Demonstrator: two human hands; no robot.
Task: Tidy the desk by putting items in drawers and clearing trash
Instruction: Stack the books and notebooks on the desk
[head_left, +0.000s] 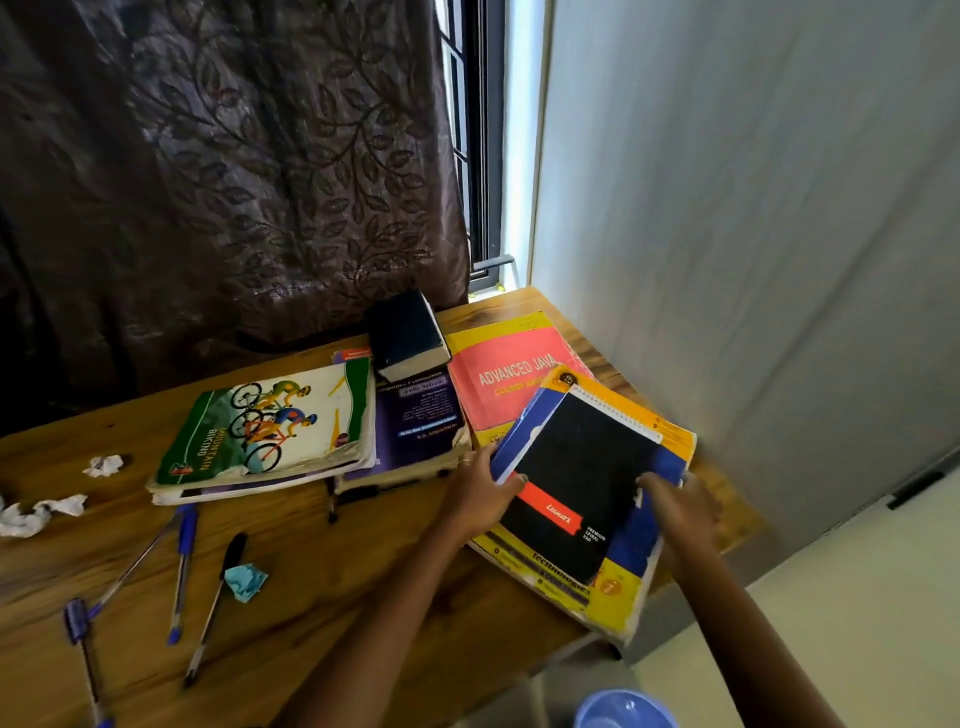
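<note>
Head view, one frame. Both hands are on the stack at the right end of the desk (311, 597): a black spiral notebook (582, 478) lies on a blue book (644, 540), which lies on a yellow book (618, 592) whose near corner overhangs the desk edge. The left hand (480, 493) grips the stack's left edge, thumb on the black cover, other fingers apparently curled beneath. The right hand (680, 506) takes the right edge, fingers bent over it; what lies under the palm is hidden. A grip on opposite edges suits lifting or squaring the three as one bundle, likely for a drawer; no drawer is in view. The overhang probably gives the fingers room underneath. Elsewhere: a red Advanced Java book (514, 379) just behind the stack; a thick dark book (408, 335) atop a purple book (421, 421); a mountain-biking book (270, 421) left of those. Trash not yet cleared: two white paper wads (104, 465) (31, 514) and a blue crumpled scrap (245, 582). Several pens (183, 571) lie loose. A blue bin (626, 709) sits below the desk, probably for trash. Risk: the slick notebook could slide off if the stack tilts.
</note>
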